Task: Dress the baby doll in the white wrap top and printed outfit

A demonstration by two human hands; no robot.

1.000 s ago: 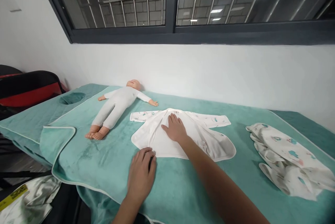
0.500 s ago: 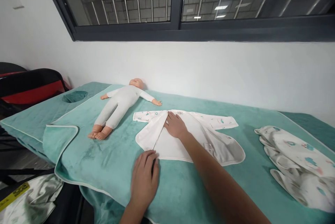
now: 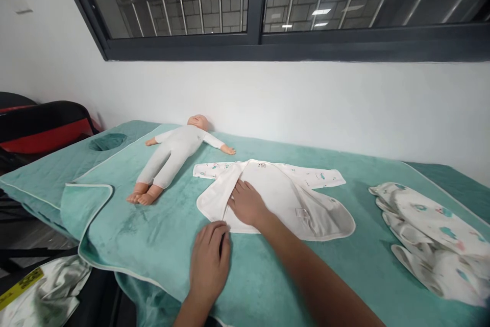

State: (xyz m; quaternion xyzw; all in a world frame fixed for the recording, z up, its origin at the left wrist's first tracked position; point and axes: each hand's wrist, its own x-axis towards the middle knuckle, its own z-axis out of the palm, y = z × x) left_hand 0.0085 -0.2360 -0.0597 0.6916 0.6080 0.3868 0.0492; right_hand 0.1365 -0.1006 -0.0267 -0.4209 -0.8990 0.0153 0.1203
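Observation:
A white baby shirt [image 3: 279, 199] lies spread on the green mat, its front opened out and its printed sleeves stretched to both sides. My right hand [image 3: 248, 203] rests flat on the inside of the shirt, fingers spread, beside the folded left front panel. At the bottom hem, my left hand [image 3: 210, 251] has its thumb and fingertips closed together on the cloth edge. Beyond the shirt to the left, a baby doll [image 3: 174, 151] in a white bodysuit lies on its back, arms outstretched.
Folded printed baby clothes [image 3: 432, 230] lie at the right. The green mat [image 3: 145, 245] covers a padded bed against a white wall under a barred window [image 3: 184, 5]. A black and red chair [image 3: 46, 130] stands at the left; printed cloth [image 3: 57, 288] lies lower left.
My right hand has slid down the shirt from near the neckline toward the hem. My left hand stays at the hem. The view has shifted slightly.

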